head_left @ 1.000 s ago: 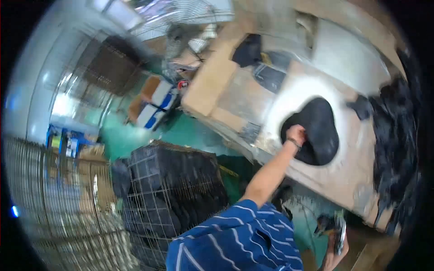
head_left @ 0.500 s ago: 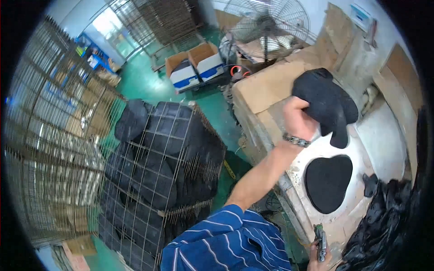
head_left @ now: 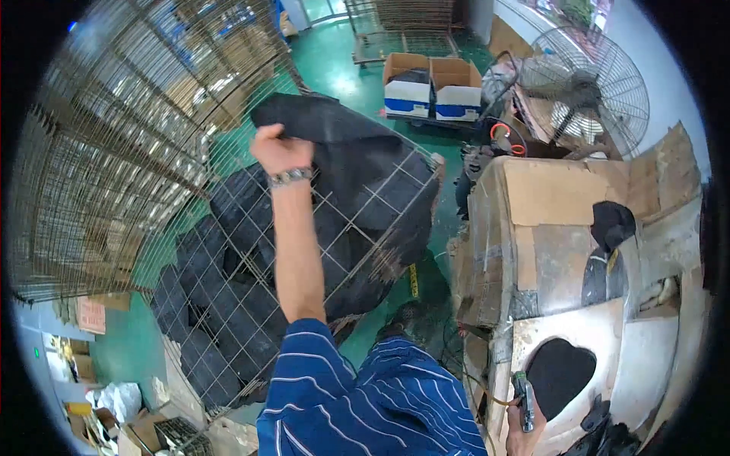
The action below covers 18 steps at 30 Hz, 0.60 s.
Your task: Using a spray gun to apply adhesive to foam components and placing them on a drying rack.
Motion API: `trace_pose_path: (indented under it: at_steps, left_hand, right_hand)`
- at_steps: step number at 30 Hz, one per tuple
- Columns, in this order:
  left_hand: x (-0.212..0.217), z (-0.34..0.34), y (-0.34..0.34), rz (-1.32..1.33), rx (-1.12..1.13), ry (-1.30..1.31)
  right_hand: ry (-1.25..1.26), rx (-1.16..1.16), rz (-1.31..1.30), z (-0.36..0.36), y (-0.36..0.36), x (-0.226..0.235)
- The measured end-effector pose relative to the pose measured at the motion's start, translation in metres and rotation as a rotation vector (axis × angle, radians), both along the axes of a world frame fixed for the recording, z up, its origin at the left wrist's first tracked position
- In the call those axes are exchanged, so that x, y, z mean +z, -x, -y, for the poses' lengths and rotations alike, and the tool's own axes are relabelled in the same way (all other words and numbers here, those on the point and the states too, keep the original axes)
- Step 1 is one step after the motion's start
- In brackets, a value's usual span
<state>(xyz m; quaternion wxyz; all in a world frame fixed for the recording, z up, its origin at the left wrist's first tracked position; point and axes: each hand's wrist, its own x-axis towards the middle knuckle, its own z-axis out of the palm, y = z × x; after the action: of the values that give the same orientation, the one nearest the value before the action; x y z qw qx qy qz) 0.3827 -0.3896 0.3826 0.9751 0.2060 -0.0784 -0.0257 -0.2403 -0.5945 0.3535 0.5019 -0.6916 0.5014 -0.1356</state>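
My left hand point(head_left: 280, 148) is closed on one edge of the black fabric piece point(head_left: 334, 133), which trails toward three o'clock over the wire cage point(head_left: 304, 251); I'd let go only once it's clear of the rim. At five o'clock, my right hand point(head_left: 523, 429) grips a small dark tool point(head_left: 525, 395).

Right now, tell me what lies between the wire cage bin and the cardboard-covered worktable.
In the head view, a strip of green floor separates the wire cage bin from the cardboard-covered worktable. The person's dark shoe stands on it, with thin cables beside the table.
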Motion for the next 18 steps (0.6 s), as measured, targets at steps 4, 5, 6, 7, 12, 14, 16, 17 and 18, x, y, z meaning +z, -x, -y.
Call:
trace_pose_path:
  at_steps: [4,5,6,7,12,14,16,17,18]
  left_hand:
    - [0.009,-0.105,-0.092,-0.011,0.289,-0.014]
    - [0.006,-0.131,-0.103,0.059,0.354,0.026]
    - [-0.002,-0.149,-0.106,0.071,0.374,-0.009]
    - [-0.015,-0.168,-0.108,0.035,0.425,-0.027]
    - [-0.179,-0.28,-0.112,-0.317,0.726,-0.144]
    - [-0.188,-0.373,-0.109,-0.651,0.798,-0.46]
    - [-0.225,-0.347,-0.098,-0.775,0.843,-0.444]
    - [-0.245,-0.317,-0.089,-0.889,0.892,-0.436]
    - [-0.256,-0.291,-0.074,-1.002,0.946,-0.431]
  right_hand:
    - [-0.091,0.102,-0.038,-0.003,-0.04,0.019]
    - [-0.005,0.254,-0.004,0.005,-0.04,0.007]
    - [-0.005,0.259,-0.009,0.005,-0.05,0.006]
    - [-0.038,0.273,-0.052,0.005,-0.059,0.008]
    - [-0.068,0.358,-0.106,0.003,-0.085,0.005]
    - [-0.127,0.393,-0.009,0.028,-0.062,-0.006]
    - [-0.139,0.358,-0.028,0.021,-0.067,-0.012]
    - [-0.125,0.338,-0.052,0.016,-0.067,-0.016]
    - [-0.131,0.299,-0.054,0.011,-0.069,-0.02]
